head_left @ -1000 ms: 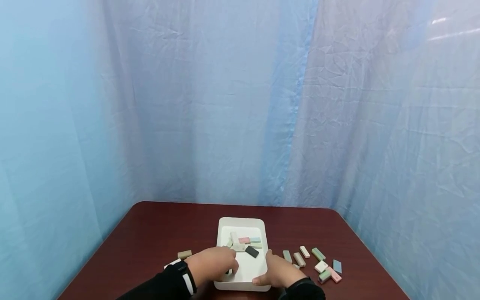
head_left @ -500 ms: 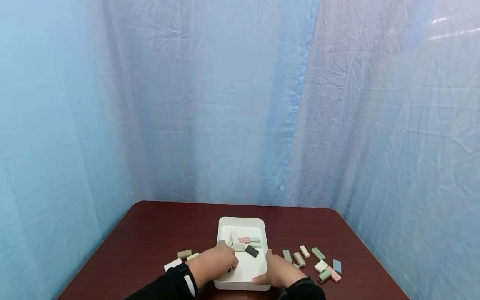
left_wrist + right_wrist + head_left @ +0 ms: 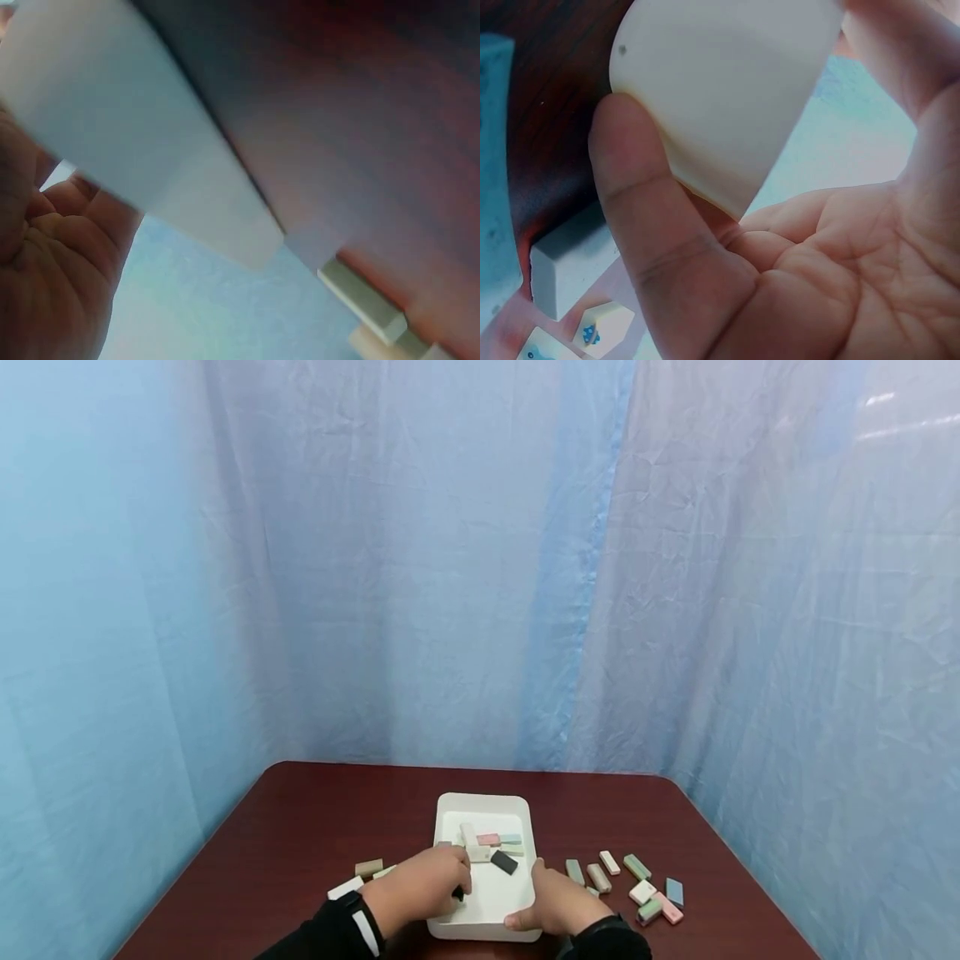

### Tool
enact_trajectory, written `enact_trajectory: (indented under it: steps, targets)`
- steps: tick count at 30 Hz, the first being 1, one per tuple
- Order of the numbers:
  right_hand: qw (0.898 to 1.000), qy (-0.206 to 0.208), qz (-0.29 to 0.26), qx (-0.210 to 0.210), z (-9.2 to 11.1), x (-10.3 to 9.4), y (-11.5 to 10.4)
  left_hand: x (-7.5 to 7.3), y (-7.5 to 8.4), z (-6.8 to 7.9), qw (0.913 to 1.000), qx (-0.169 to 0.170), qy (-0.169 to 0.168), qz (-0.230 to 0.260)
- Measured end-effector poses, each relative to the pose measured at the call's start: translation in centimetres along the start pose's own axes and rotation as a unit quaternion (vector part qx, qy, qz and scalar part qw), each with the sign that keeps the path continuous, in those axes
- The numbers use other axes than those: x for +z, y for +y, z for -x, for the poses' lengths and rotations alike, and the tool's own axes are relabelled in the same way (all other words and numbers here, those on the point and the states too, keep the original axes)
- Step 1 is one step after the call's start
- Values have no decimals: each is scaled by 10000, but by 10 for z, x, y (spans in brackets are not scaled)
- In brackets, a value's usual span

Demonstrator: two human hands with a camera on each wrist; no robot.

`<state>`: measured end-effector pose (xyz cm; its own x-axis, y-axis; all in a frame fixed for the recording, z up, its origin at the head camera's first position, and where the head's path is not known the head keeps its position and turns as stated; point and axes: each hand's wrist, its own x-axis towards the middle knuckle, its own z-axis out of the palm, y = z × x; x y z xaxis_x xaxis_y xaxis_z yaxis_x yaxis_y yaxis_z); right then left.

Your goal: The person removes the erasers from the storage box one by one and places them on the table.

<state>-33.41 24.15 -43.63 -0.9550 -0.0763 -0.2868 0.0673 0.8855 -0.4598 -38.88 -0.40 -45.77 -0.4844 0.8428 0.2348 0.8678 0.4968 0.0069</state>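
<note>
A white rectangular tray point(image 3: 487, 922) stands on the table with several small pastel erasers inside. Among them are a pink eraser point(image 3: 488, 840), a white eraser point(image 3: 468, 834) and a dark grey eraser point(image 3: 503, 862). My left hand point(image 3: 420, 885) reaches over the tray's left wall and pinches a small black eraser point(image 3: 458, 892), mostly hidden by the fingers. In the left wrist view, the tray wall hides those fingertips. My right hand point(image 3: 558, 902) grips the tray's near right corner, its thumb point(image 3: 641, 172) lying along the outer wall.
Several loose erasers lie right of the tray, including a blue eraser point(image 3: 674, 892) and a green eraser point(image 3: 637, 868). At left are a tan eraser point(image 3: 369, 868) and a white eraser point(image 3: 346, 888), near my left wrist. Blue curtains point(image 3: 480, 568) surround the dark red table point(image 3: 337, 802).
My left hand has shifted slightly within the tray, the black eraser showing more below its fingers. A greyish eraser at the tray's left side has come into view. My right hand stays put.
</note>
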Motion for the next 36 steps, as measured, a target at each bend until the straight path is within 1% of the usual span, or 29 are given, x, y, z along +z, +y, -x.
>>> enact_trajectory:
  steps: [4, 9, 13, 15, 17, 18, 21, 23, 24, 26, 28, 30, 33, 36]
  targets:
    - [10000, 11, -40, 54, 0, -3, -1, -11, -7, 4, 9996, -208, 106, 139]
    - [9999, -3, -37, 119, -2, -4, -1, -22, -17, 11, 9980, -542, 78, 324]
    - [9999, 23, -93, 125, 0, -4, -1, -25, -28, 17, 9952, -873, 142, 425]
    - [9998, -4, -129, 136, 1, -4, -1, -25, -35, 21, 9924, -1142, 161, 419]
    - [9998, -38, -161, 140, 1, -3, -1, -24, -43, 25, 9872, -1567, 131, 274]
    - [9998, -41, -163, 132, 2, -3, -1, -23, -48, 27, 9828, -1834, 96, 166]
    - [9998, -51, -162, 128, 2, -1, 0, -20, -63, 38, 9652, -2614, -34, -43]
    - [9997, -69, -175, 145, 2, 0, 1, -18, -73, 47, 9548, -2971, -85, -45]
    - [9997, -71, -176, 146, 2, 1, 1, -16, -77, 52, 9511, -3088, -84, -4]
    - [9997, -86, -161, 146, 3, 2, 1, -14, -83, 61, 9472, -3203, -79, 139]
    - [9998, -88, -143, 134, 3, 2, 1, -11, -87, 69, 9458, -3235, -65, 283]
    - [9999, -67, -109, 111, 4, 1, 0, -9, -91, 75, 9449, -3245, 24, 430]
    - [9998, -65, -137, 86, 4, 0, 0, -7, -95, 80, 9435, -3257, 199, 573]
    - [9998, -73, -186, 69, 3, -1, 0, -6, -99, 83, 9419, -3263, 415, 679]
